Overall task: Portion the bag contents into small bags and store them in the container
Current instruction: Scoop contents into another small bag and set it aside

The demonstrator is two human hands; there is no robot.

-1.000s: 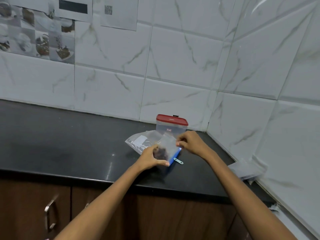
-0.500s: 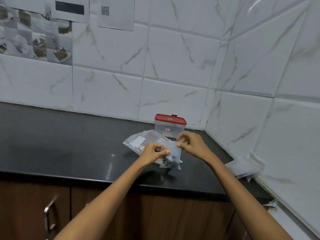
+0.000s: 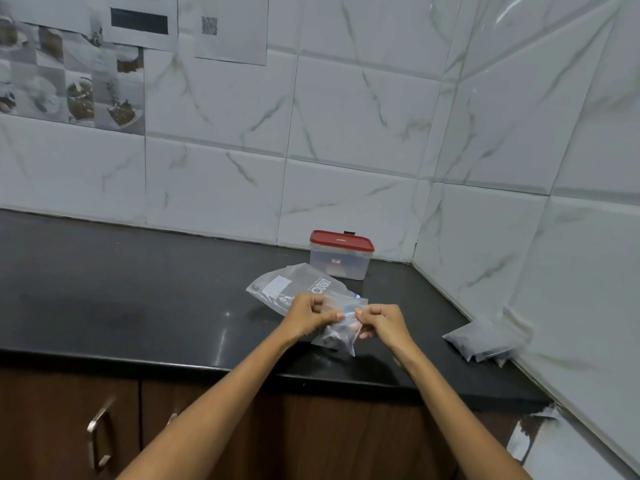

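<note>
Left hand (image 3: 309, 315) and right hand (image 3: 382, 322), fingers curled, pinch the top edge of a small clear plastic bag (image 3: 337, 336) holding dark contents, raised above the black glossy worktop (image 3: 138, 299). At 12 o'clock lies a larger crinkled clear bag (image 3: 287, 285); beyond it, a translucent rectangular container (image 3: 339, 263), red lid on.

You are standing in a home kitchen: a polished black stone countertop (image 3: 138, 299) runs into a corner, with white marble-veined wall tiles (image 3: 346, 133) rising behind it and dark wooden cabinet doors with metal handles (image 3: 98, 431) below it. A clear plastic container with a red lid (image 3: 341, 254) sits on the countertop near the corner.
</note>
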